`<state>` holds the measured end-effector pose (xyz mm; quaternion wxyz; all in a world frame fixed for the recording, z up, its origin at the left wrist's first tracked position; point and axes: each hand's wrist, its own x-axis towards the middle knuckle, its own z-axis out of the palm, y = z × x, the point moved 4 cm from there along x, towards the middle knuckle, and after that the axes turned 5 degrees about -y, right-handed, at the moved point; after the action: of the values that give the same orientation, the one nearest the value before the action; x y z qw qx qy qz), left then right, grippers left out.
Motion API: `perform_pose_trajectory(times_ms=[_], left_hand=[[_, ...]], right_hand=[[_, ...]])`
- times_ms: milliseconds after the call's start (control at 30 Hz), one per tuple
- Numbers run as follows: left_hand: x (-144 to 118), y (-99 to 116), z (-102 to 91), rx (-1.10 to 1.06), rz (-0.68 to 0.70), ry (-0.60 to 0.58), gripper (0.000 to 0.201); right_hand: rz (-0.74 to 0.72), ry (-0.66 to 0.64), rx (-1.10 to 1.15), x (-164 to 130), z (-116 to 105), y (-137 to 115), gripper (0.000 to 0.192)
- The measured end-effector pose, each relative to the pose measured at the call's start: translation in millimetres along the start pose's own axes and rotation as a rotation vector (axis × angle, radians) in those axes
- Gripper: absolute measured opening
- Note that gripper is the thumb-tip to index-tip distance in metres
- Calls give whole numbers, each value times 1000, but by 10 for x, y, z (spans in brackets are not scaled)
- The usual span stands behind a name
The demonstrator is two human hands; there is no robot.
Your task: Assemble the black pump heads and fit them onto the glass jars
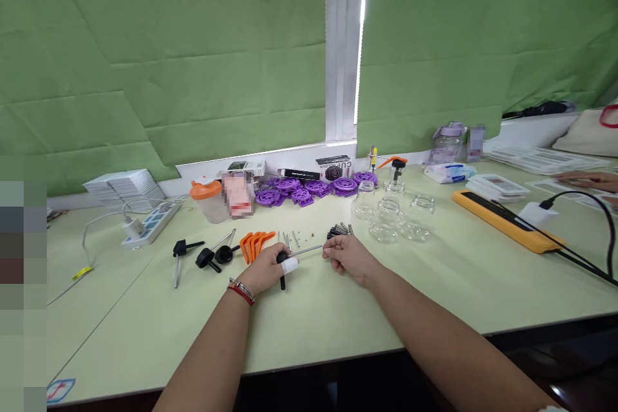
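— Step in hand, largest first?
— On the pale green table [347,328], near middle: left hand [267,270] closed round a black piece [282,257]; right hand [348,259], thumb and fingertips pressed together, at the right tip of that piece's metal rod [305,251]. Seemingly work on the rod's tip; cannot tell about anything between the right fingertips.
— And called for next?
— Likely a steady left grip and careful alignment of right fingertips with rod.
— Materials, shapes?
— Far right of the hands: clear jars [389,207], round, smooth, glassy. Far middle: purple discs [317,188], spoked, probably plastic, in a crowded row. Just left of the left hand: orange levers [252,246], slim and bent. Just beyond the right hand: dark springs [342,229], coiled and bunched. Beyond the rod: thin metal pins [296,239], straight.
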<state>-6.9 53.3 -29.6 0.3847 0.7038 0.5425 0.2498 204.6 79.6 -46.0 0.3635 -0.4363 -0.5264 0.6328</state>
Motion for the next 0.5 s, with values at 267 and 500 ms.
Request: perform_pose_trajectory(times_ms=[267, 500], left_hand=[[-45, 85, -19, 12, -7, -126, 36], [-26, 64, -17, -5, 0, -147, 36]], right_hand=[[-26, 10, -70, 19, 9, 4, 4], [-22, -19, -131, 5, 22, 4, 3]])
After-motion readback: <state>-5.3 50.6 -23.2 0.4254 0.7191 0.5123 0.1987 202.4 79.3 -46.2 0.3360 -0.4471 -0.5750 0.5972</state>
